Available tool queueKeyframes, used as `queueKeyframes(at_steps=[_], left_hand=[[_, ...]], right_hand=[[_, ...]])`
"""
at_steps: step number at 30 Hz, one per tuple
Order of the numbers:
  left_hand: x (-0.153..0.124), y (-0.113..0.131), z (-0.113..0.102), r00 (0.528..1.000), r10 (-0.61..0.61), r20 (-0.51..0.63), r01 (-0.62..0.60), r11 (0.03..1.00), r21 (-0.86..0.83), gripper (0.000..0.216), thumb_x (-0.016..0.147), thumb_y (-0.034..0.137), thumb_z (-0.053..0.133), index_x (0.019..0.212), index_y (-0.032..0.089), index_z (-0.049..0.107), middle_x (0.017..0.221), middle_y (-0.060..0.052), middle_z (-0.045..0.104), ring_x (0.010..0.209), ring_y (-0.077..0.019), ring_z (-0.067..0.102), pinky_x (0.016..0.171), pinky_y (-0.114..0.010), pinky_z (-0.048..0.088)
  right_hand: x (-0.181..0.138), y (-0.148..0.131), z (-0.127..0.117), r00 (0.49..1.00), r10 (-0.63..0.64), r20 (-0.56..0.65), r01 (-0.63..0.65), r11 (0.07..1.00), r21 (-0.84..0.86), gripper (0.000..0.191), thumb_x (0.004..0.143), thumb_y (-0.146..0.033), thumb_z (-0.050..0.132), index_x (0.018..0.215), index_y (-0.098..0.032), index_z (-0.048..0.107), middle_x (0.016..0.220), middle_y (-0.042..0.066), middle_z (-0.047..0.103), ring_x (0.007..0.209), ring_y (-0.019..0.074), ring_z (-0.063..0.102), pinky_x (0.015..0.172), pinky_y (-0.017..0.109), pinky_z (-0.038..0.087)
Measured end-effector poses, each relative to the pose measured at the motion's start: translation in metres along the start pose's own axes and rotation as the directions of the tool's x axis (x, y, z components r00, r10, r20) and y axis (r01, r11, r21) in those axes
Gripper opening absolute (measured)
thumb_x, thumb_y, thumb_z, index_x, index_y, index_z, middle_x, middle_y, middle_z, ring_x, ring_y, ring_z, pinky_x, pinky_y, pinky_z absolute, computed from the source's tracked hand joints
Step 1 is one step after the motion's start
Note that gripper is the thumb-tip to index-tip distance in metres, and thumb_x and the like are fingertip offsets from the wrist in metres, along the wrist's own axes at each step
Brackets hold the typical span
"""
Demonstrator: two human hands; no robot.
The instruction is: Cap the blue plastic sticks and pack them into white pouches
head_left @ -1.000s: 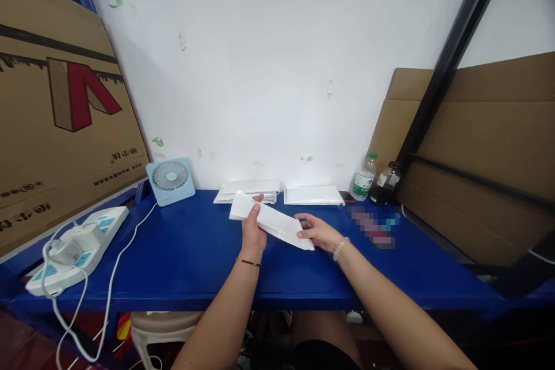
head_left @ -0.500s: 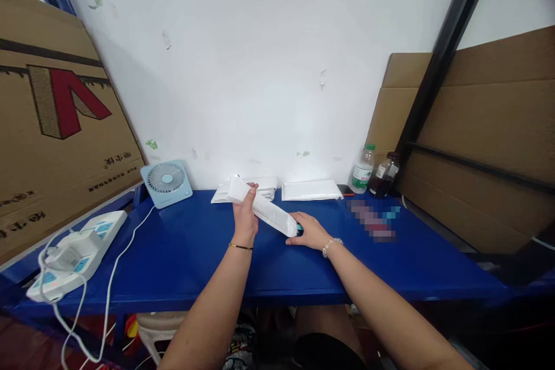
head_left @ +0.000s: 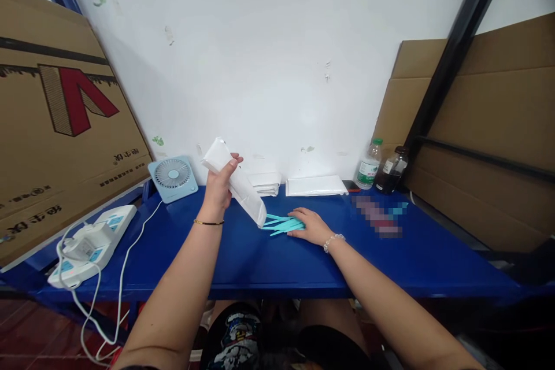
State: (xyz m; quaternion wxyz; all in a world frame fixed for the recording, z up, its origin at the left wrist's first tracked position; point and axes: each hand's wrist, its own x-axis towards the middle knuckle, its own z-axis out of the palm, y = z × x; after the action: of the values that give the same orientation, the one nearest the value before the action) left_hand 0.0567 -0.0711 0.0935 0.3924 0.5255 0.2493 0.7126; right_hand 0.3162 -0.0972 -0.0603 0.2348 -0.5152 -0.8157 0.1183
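My left hand [head_left: 218, 185] is closed round a white paper bag [head_left: 236, 184], held tilted with its mouth pointing down toward the blue table [head_left: 243, 254]. Several thin teal strips [head_left: 281, 224] lie fanned on the table just below the bag's mouth. My right hand [head_left: 313, 226] rests flat on the table, fingers stretched out, touching the right end of the strips.
Two stacks of white bags [head_left: 265, 182] [head_left: 315, 185] lie against the wall. A small blue fan [head_left: 173, 177] and a white power strip [head_left: 89, 243] with cables stand at the left. Two bottles [head_left: 368, 170] [head_left: 390, 170] stand at the right. Cardboard sheets lean on both sides.
My left hand has lifted and tipped the white bag up to the left. The teal strips have slid out of it onto the table under my right hand.
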Motion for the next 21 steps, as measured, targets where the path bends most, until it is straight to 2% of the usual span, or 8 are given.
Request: queueKeyframes(at_steps=[4,7,9,12,15,16,18,21], left_hand=[[0.009,0.026,-0.008,0.987,0.072,0.14,-0.094,0.983,0.158,0.047,0.067,0.044,0.069,0.104,0.019,0.057,0.11,-0.007,0.062,0.105,-0.0246,0.059,0.084,-0.033,0.049],[0.014,0.029,-0.025,0.968,0.108,0.226,-0.184,0.919,0.35,0.057,0.07,0.045,0.067,0.118,0.019,0.051,0.112,-0.007,0.061,0.105,-0.0238,0.059,0.088,-0.036,0.048],[0.015,0.017,-0.041,0.955,0.065,0.288,-0.218,0.812,0.541,0.072,0.068,0.044,0.069,0.13,0.02,0.04,0.111,-0.007,0.061,0.103,-0.0231,0.059,0.09,-0.038,0.047],[0.01,-0.018,-0.066,0.911,-0.115,0.396,-0.281,0.529,0.801,0.082,0.065,0.044,0.069,0.136,0.019,0.036,0.119,-0.009,0.058,0.108,-0.0253,0.056,0.095,-0.038,0.043],[0.0,-0.055,-0.085,0.844,-0.383,0.375,-0.301,0.24,0.923,0.087,0.062,0.05,0.069,0.137,0.018,0.039,0.127,-0.012,0.056,0.113,-0.0306,0.054,0.096,-0.039,0.04],[-0.004,-0.065,-0.089,0.816,-0.452,0.359,-0.309,0.183,0.933,0.095,0.057,0.054,0.071,0.138,0.018,0.037,0.129,-0.014,0.054,0.116,-0.0326,0.051,0.095,-0.04,0.04],[-0.012,-0.079,-0.09,0.793,-0.486,0.367,-0.334,0.156,0.929,0.098,0.056,0.061,0.07,0.138,0.018,0.038,0.134,-0.014,0.049,0.122,-0.0331,0.046,0.096,-0.04,0.039],[-0.022,-0.092,-0.074,0.792,-0.445,0.418,-0.373,0.189,0.908,0.059,0.076,0.06,0.053,0.123,0.024,0.053,0.126,-0.009,0.056,0.118,-0.0281,0.047,0.095,-0.039,0.037]], right_hand=[[-0.001,-0.002,-0.003,1.0,-0.001,0.011,0.0,1.0,0.017,0.064,0.073,-0.065,0.058,0.126,-0.029,0.055,0.131,0.008,0.05,0.123,0.029,0.043,0.103,0.046,0.033],[-0.001,-0.002,-0.005,1.0,0.001,0.023,-0.001,1.0,0.026,0.067,0.071,-0.066,0.06,0.126,-0.028,0.054,0.132,0.008,0.05,0.124,0.0299,0.043,0.103,0.047,0.032],[-0.001,-0.003,-0.005,0.999,0.002,0.038,-0.004,0.999,0.033,0.071,0.07,-0.067,0.06,0.128,-0.027,0.053,0.135,0.009,0.048,0.126,0.0312,0.041,0.105,0.048,0.031],[-0.003,-0.006,-0.003,0.997,-0.001,0.076,-0.004,0.998,0.061,0.077,0.068,-0.069,0.06,0.131,-0.026,0.05,0.139,0.009,0.044,0.13,0.0326,0.035,0.107,0.049,0.029],[-0.008,-0.011,-0.001,0.994,-0.016,0.109,0.004,0.995,0.101,0.08,0.066,-0.068,0.062,0.133,-0.027,0.048,0.142,0.009,0.041,0.133,0.0328,0.031,0.108,0.049,0.028],[-0.01,-0.012,-0.001,0.993,-0.022,0.113,0.009,0.993,0.116,0.081,0.066,-0.068,0.063,0.134,-0.027,0.047,0.142,0.009,0.041,0.134,0.0327,0.03,0.108,0.048,0.028],[-0.009,-0.013,-0.003,0.997,-0.024,0.078,0.013,0.99,0.141,0.076,0.069,-0.064,0.064,0.133,-0.027,0.048,0.141,0.009,0.043,0.134,0.0321,0.03,0.107,0.047,0.029],[0.002,-0.006,-0.014,0.996,0.021,-0.092,-0.005,0.986,0.169,0.052,0.082,-0.055,0.054,0.124,-0.025,0.056,0.13,0.009,0.053,0.127,0.028,0.04,0.103,0.043,0.034]])
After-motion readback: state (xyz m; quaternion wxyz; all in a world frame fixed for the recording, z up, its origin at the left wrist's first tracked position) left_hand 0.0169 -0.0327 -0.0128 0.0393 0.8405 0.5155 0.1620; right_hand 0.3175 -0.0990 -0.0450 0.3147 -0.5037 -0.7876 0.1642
